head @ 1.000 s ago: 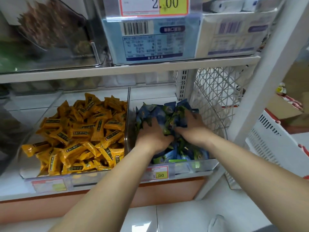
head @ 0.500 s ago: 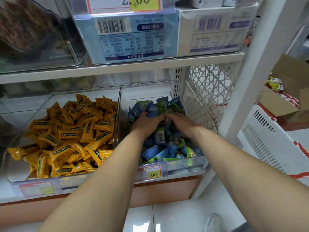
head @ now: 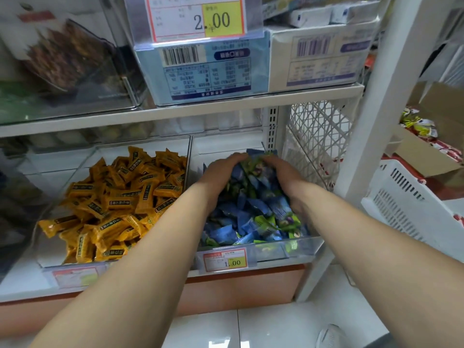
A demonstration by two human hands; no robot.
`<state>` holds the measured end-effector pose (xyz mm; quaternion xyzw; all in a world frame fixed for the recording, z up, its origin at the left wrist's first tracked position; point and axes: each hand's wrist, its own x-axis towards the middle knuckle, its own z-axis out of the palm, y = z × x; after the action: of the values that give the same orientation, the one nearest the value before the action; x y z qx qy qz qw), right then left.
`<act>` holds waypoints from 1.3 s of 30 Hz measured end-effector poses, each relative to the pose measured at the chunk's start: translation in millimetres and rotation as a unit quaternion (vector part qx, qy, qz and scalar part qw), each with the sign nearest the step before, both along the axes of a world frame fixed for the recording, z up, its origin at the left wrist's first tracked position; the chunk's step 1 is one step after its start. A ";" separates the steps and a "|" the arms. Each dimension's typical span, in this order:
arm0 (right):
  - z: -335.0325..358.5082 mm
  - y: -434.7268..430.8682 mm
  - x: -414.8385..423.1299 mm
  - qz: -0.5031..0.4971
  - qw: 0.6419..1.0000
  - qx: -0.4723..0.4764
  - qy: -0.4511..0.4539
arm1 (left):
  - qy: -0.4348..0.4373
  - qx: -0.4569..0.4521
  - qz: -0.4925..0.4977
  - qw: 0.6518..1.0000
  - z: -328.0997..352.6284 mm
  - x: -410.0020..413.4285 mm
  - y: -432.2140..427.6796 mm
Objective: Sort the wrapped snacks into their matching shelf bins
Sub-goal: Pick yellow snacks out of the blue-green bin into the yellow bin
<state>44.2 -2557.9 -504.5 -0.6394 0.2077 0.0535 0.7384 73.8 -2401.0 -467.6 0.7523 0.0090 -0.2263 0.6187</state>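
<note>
A clear bin [head: 305,247] on the lower shelf holds a heap of blue and green wrapped snacks [head: 247,214]. My left hand [head: 218,174] and my right hand [head: 283,174] are both deep inside it, cupped around the back of the heap from either side. Fingertips nearly meet at the far end of the pile, with wrappers bunched between the palms. The bin to the left [head: 47,266] is full of orange wrapped snacks [head: 118,202]. My forearms hide part of both bins' fronts.
A price tag marked 1.00 [head: 226,259] hangs on the blue bin. The shelf above [head: 175,113] carries boxes and a 2.00 tag [head: 198,18]. A white upright post [head: 371,136] and white lattice panel [head: 316,141] stand on the right, then a white basket [head: 406,207] and cardboard box [head: 424,156].
Both hands have pushed further toward the back of the blue snack bin and curled around the heap. The camera has moved closer and shifted slightly.
</note>
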 end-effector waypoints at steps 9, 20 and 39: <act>35.5 -7.7 2.4 -0.039 0.996 -0.061 -0.052 | -0.127 0.113 -0.036 0.985 49.2 -12.8 29.5; 8.5 -8.3 50.6 0.068 0.886 -0.459 -0.027 | -0.394 0.363 -0.034 0.844 3.2 -38.1 101.9; -7.4 33.6 46.0 0.306 0.941 -0.106 0.096 | -0.400 0.326 0.055 0.855 -18.7 -39.0 91.5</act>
<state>90.2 -2524.3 -511.9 -0.7383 0.0762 0.3154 0.5913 34.8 -2309.5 -486.2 0.9349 -0.1251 0.1445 0.2991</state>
